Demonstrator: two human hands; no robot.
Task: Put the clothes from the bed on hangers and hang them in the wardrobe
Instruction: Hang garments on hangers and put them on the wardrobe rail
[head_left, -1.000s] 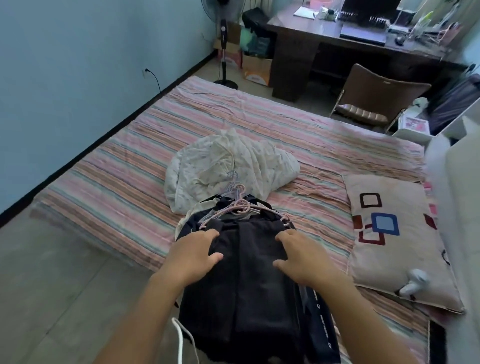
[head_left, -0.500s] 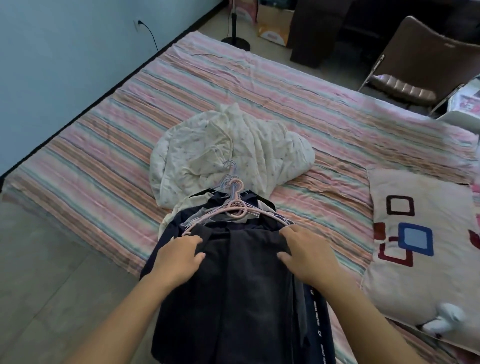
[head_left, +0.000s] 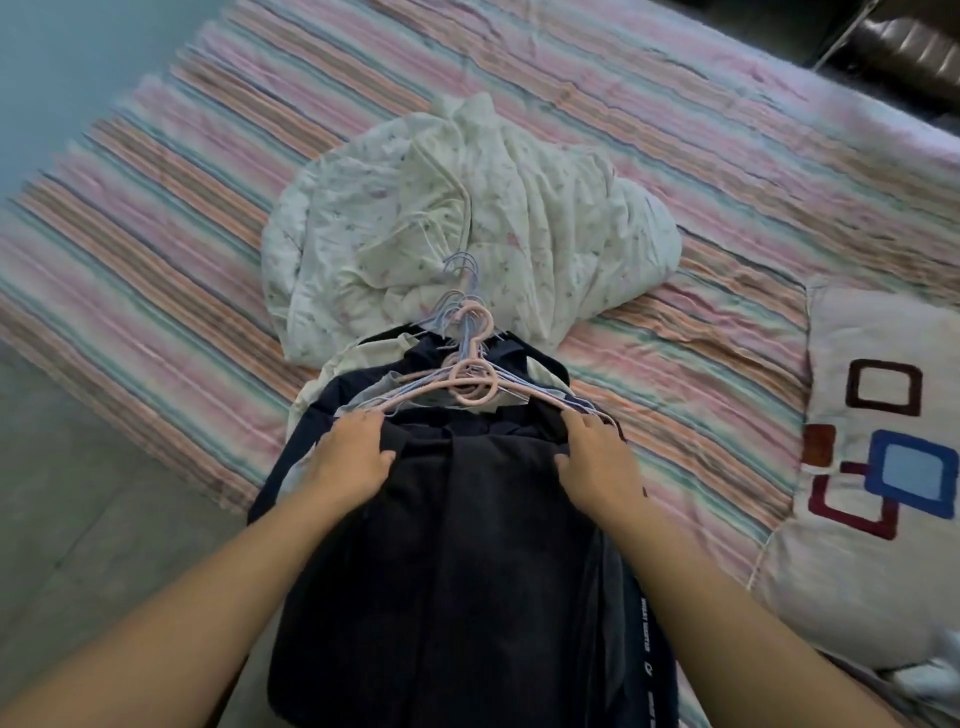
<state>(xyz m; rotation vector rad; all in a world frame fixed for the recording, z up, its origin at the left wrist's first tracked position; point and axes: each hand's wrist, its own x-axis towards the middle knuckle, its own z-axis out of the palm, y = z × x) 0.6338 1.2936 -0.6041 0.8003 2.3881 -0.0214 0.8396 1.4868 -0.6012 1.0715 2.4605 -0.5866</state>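
Bedding first: the striped bedspread (head_left: 649, 130) carries everything, with a crumpled floral quilt (head_left: 467, 218) in the middle and a patterned pillow (head_left: 883, 467) at the right edge. Against the quilt's near side lies the pile of dark clothes (head_left: 447, 571), draped over the bed's edge toward the person, and on its far end rests a bundle of thin pink and blue hangers (head_left: 470, 384), hooks pointing toward the quilt.

Risks, as I judge them: the pile hangs partly off the mattress — a careless tug on the top garment could drag the whole stack onto the floor. The hangers lie nested with hooks interlocked, so lifting one may bring several up or snag a hook in the fabric beneath. The garments are all dark and layered; it is easy to pick up two at once, or to catch a lighter piece peeking out at the pile's far left corner. The quilt touches the hooks and could be pulled along.

Both arms reach forward, palms down. The left hand (head_left: 353, 457) rests on the left shoulder of the top garment, fingers spread flat toward the hanger arm, thumb tucked inward — pressing, not clasping anything. The right hand (head_left: 597, 462) mirrors it on the right shoulder, fingertips touching the hanger ends, likewise flat with nothing held.
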